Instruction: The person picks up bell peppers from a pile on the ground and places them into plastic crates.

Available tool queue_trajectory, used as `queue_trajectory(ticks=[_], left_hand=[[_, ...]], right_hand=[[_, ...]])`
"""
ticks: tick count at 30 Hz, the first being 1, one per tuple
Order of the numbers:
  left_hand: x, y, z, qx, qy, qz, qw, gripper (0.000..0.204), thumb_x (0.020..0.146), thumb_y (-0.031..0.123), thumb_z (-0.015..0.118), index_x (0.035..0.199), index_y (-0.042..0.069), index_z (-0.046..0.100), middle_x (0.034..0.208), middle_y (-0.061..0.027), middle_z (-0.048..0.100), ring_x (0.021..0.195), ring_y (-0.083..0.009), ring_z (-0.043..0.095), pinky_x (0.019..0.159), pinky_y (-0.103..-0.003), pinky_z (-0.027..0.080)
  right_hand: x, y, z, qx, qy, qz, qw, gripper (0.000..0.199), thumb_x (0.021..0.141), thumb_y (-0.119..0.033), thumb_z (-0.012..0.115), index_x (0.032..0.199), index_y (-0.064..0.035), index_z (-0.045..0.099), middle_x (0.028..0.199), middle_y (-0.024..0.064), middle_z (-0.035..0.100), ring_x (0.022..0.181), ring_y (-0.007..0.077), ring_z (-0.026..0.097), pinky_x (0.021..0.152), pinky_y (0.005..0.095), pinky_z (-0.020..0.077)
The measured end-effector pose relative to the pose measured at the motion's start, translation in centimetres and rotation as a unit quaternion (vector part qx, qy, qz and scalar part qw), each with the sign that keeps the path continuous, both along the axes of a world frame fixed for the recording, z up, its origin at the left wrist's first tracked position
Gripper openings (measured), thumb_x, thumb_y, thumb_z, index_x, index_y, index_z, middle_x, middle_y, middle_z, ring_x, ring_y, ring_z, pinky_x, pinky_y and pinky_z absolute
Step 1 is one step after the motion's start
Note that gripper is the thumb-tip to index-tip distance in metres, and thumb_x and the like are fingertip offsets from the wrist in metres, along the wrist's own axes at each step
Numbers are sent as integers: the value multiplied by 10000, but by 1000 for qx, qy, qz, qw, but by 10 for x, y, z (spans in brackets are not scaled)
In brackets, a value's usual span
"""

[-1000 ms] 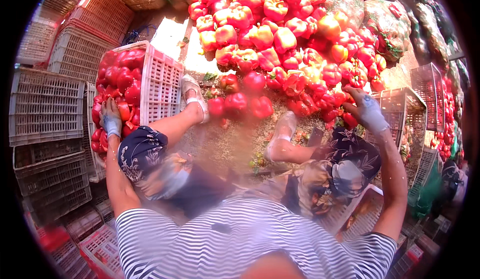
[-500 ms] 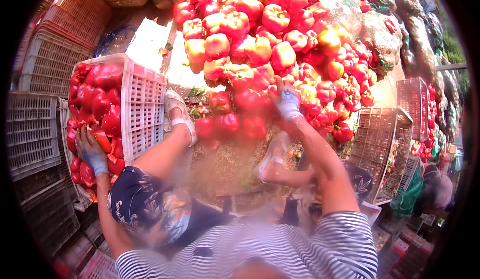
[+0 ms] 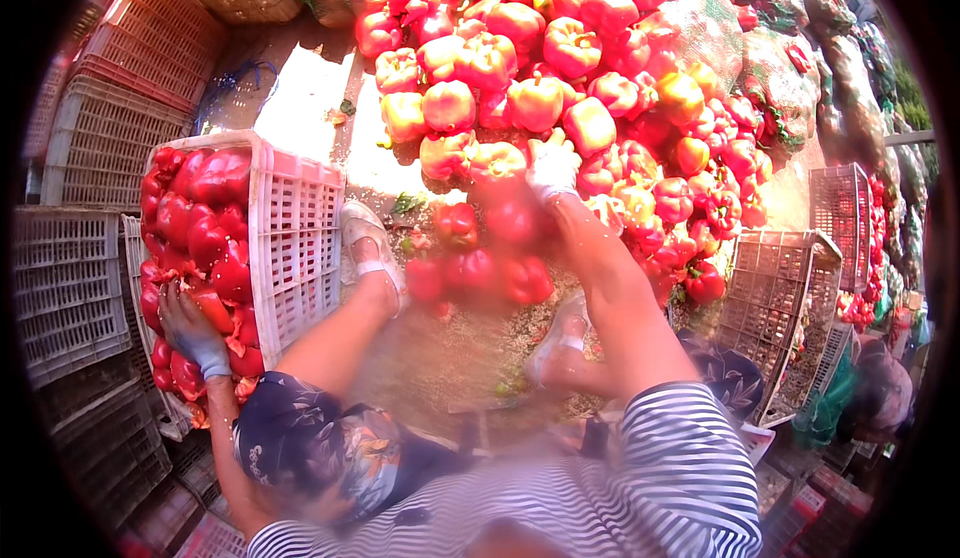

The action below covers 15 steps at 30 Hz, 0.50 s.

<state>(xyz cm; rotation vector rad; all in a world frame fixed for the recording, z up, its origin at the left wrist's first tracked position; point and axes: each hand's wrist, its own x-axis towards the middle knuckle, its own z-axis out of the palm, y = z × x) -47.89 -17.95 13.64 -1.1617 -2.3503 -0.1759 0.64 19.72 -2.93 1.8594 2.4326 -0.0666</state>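
My left hand, in a pale work glove with bare fingertips, lies on red peppers filling a white plastic crate. Its fingers are stretched out and slightly apart; some peppers there look split or cut. My right hand, also gloved, reaches among the loose red and yellow-red bell peppers of a large heap. Its fingers point forward beside a pepper, with nothing visibly gripped, though glare washes out their tips. Nearer me, several red peppers sit on the ground between my feet, blurred by a smear.
Stacked empty-looking crates line the left side, with brown crates behind. Another crate leans at the right of the heap. Net bags of produce stand at the back right. A person bends at the far right.
My right hand has moved slightly left and farther into the heap. My left hand stays on the crate's peppers. The whole view has shifted a little.
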Motion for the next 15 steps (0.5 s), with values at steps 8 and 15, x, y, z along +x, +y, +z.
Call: queue_trajectory(ticks=[8, 15], left_hand=[[4, 5, -2, -12, -6, 14, 1000, 387, 1042, 293, 430, 1300, 63, 603, 1321, -188, 589, 1227, -381, 542, 1061, -475, 406], [11, 30, 57, 36, -205, -2, 978, 691, 994, 518, 522, 1476, 34, 417, 1482, -251, 438, 1410, -372, 370, 1153, -457, 314]], right_hand=[[50, -36, 92, -119, 423, -99, 893, 740, 648, -282, 812, 1307, -105, 525, 1169, 230, 626, 1094, 373, 625, 909, 428, 524], [81, -131, 193, -135, 628, -63, 764, 735, 651, -207, 861, 1298, -112, 525, 1228, 123, 602, 1125, 262, 611, 943, 383, 519]])
